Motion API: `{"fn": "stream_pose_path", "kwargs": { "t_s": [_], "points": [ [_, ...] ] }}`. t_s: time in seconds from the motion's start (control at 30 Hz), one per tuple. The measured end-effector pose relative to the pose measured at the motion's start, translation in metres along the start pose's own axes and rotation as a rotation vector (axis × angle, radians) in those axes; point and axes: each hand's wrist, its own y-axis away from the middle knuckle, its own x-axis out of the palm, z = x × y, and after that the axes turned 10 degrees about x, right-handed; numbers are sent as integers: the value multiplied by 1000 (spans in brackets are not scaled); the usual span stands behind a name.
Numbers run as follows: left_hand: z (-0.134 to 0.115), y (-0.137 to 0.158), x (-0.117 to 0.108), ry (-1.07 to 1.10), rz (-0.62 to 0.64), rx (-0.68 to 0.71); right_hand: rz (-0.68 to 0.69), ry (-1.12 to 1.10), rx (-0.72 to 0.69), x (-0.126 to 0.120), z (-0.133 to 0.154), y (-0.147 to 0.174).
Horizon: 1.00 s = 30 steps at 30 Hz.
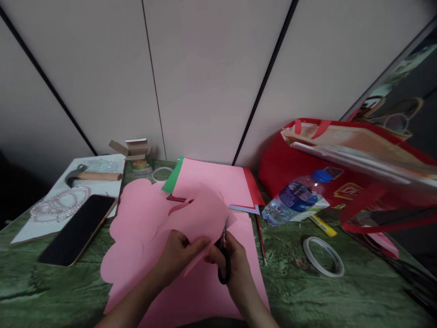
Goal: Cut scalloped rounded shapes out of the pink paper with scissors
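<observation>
In my left hand (182,253) I pinch a piece of pink paper (205,212) by its near edge, thumb on top. My right hand (234,262) is closed around the black handles of a pair of scissors (224,255). Their blades point away from me and lie at the right edge of the pink paper. Underneath, a larger pink sheet (205,300) lies flat. Several rounded pink paper cutouts (128,228) overlap at its left side. Behind the hands is a stack of coloured paper (215,180), pink on top with green and red edges showing.
At left are a black phone (78,230), a hammer (99,176), a beaded string (61,204) and an open small box (140,161). At right lie a pencil (261,239), a water bottle (293,198), a tape roll (323,256), a yellow cutter (323,226) and a red bag (307,157).
</observation>
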Motion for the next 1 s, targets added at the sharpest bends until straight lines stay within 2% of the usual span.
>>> {"fn": "stream_pose_path", "kwargs": {
  "t_s": [0.27, 0.37, 0.57, 0.73, 1.0],
  "points": [
    [-1, -1, -2, -95, -20, -27, 5, 22, -3, 1, 8, 3],
    [-1, -2, -3, -63, 9, 4, 42, 26, -32, 0, 9, 2],
    [0, -2, -5, -35, 65, 43, 31, 30, -23, -2, 11, 1],
    [0, -2, -4, -46, 28, 12, 26, 10, 15, -1, 13, 2],
    [4, -1, -5, -46, 78, 8, 59, -20, 15, -2, 12, 1]
  ]
}}
